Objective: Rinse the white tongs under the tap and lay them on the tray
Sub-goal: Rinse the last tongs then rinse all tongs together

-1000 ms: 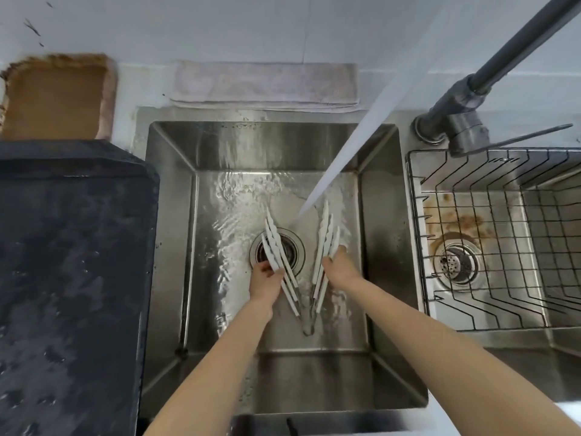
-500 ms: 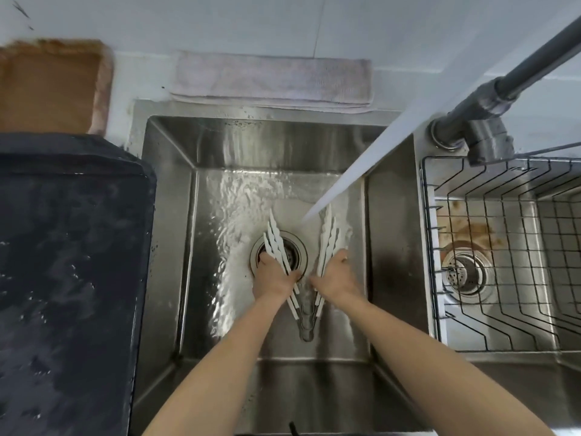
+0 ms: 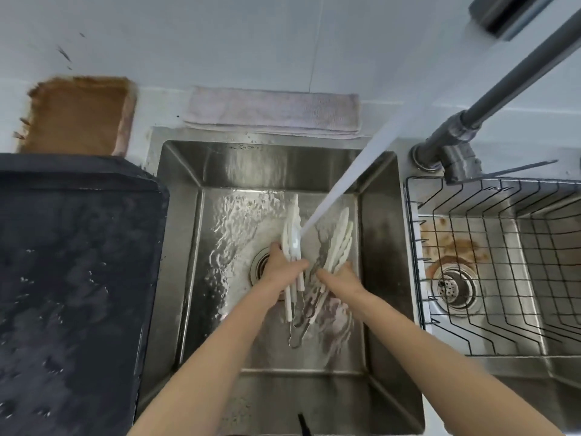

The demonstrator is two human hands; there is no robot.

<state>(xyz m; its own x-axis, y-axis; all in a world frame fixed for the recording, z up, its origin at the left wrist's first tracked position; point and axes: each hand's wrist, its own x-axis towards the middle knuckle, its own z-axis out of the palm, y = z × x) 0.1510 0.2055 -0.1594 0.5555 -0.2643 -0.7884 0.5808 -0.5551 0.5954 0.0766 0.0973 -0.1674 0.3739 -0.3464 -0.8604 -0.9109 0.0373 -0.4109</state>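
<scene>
Over the steel sink (image 3: 377,247) I hold two bunches of white tongs. My left hand (image 3: 281,267) grips the left bunch of white tongs (image 3: 290,239), nearly upright, and the water stream (image 3: 345,177) from the tap (image 3: 503,80) strikes its upper part. My right hand (image 3: 341,280) grips the right bunch of white tongs (image 3: 341,242), which leans to the right, beside the stream. Their metal handle loops (image 3: 297,328) hang below my hands. The dark wet tray (image 3: 78,294) lies left of the sink.
A wire rack (image 3: 490,265) sits in the second basin on the right, over a stained drain. A folded grey cloth (image 3: 273,111) lies behind the sink. A brown tray (image 3: 78,114) stands at the back left. The sink drain (image 3: 259,267) is under my left hand.
My left hand has swung its bunch of tongs from leaning left to nearly upright, into the water stream. Both hands have shifted a little to the right.
</scene>
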